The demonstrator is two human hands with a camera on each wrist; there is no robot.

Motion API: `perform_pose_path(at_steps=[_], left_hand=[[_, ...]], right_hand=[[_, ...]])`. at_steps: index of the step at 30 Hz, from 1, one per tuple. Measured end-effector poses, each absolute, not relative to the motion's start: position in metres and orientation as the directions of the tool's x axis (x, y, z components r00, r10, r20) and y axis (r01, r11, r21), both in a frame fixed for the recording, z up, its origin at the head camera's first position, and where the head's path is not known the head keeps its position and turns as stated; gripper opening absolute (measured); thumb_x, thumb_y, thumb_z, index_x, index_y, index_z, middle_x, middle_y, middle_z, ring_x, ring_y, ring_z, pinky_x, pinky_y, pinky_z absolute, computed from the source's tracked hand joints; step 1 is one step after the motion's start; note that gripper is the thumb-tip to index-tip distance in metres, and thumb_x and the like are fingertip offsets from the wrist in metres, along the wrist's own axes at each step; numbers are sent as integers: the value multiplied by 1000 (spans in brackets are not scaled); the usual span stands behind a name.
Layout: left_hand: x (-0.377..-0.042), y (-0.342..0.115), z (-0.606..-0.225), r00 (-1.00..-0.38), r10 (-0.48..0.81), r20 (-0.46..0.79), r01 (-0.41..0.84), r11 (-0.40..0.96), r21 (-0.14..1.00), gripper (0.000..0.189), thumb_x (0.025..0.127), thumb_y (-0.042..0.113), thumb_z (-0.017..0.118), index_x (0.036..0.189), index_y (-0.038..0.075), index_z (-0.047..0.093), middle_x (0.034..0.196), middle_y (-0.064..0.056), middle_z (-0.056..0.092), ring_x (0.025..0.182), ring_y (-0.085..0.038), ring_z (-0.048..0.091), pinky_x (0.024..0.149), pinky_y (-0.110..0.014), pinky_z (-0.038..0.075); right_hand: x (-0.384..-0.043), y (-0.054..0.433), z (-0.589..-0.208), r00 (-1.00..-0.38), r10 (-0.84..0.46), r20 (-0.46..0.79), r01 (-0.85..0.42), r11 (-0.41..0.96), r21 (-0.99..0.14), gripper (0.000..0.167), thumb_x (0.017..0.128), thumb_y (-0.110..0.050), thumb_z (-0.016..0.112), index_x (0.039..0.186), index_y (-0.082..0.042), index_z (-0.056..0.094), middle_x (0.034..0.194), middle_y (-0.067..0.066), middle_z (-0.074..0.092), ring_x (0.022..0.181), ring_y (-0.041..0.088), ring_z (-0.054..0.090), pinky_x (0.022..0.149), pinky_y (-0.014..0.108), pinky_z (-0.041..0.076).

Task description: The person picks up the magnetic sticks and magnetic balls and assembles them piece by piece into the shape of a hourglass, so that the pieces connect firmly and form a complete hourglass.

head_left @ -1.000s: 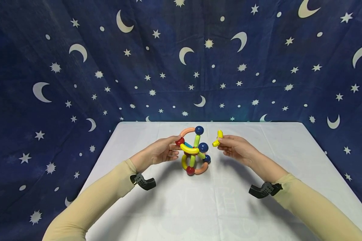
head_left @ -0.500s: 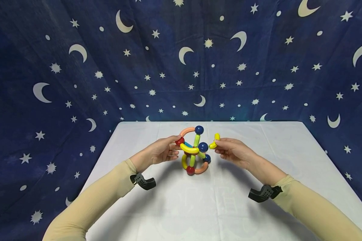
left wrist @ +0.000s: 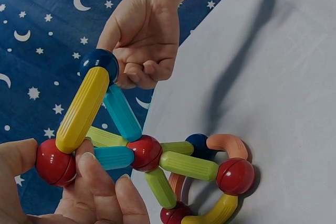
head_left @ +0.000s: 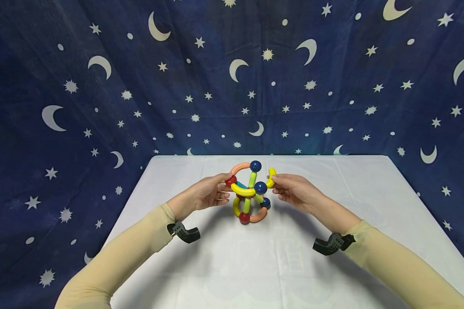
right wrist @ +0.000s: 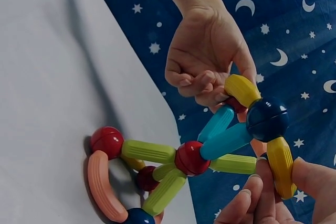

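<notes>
A magnetic ball-and-rod model stands on the white table [head_left: 232, 262], with straight green and blue rods meeting at a central red ball [left wrist: 145, 153]. My left hand [head_left: 209, 193] pinches an upper red ball [left wrist: 55, 162] on the model's left side between thumb and fingers. My right hand [head_left: 297, 191] pinches a curved yellow rod [right wrist: 282, 169] at the model's right. One end of that rod meets the upper front blue ball [right wrist: 268, 119]. Another curved yellow rod [head_left: 242, 192] spans from the held red ball to this blue ball.
A curved salmon rod [head_left: 240, 167] runs up to a blue ball [head_left: 255, 166] at the back. Low down, a ring of curved rods and balls, including a red ball [head_left: 244, 218], rests on the cloth. A dark blue curtain [head_left: 201, 77] with moons and stars hangs behind.
My right hand has moved left with the curved yellow rod, bringing its end from apart to against the blue ball. The left hand and the model have stayed in place.
</notes>
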State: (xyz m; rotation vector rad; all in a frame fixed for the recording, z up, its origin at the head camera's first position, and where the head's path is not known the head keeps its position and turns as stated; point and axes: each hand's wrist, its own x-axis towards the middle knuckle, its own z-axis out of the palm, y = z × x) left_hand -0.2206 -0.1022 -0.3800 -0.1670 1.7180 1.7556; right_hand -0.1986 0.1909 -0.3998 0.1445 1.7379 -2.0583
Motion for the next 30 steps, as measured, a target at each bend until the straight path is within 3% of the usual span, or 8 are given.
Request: perform_pose_path(at_steps=[10, 18, 30], left_hand=[[-221, -102, -379, -766, 359, -533, -540, 90, 837, 42, 102, 43, 60, 131, 13, 64, 93, -1, 69, 72, -15, 62, 75, -29, 56], [-222, -102, -379, -763, 357, -539, -545, 94, 833, 41, 102, 43, 59, 131, 13, 63, 93, -1, 69, 72, -15, 62, 75, -29, 56], [-222, -100, -379, -766, 355, -536, -539, 99, 836, 42, 101, 44, 61, 129, 12, 63, 92, -1, 69, 75, -16, 61, 75, -28, 56]], right_hand=[[-208, 185, -400, -901, -268, -342, 373, -73, -925, 45, 102, -27, 66, 135, 3, 59, 92, 2, 66, 79, 13, 59, 70, 24, 51], [-210, 183, -397, -895, -253, -368, 396, -71, -915, 35, 101, -28, 67, 125, -2, 65, 91, 3, 66, 78, 15, 59, 69, 24, 52], [-210, 180, -398, -890, -280, -359, 397, -93, -913, 39, 102, -26, 66, 130, 2, 62, 91, 3, 64, 77, 14, 58, 68, 23, 51]])
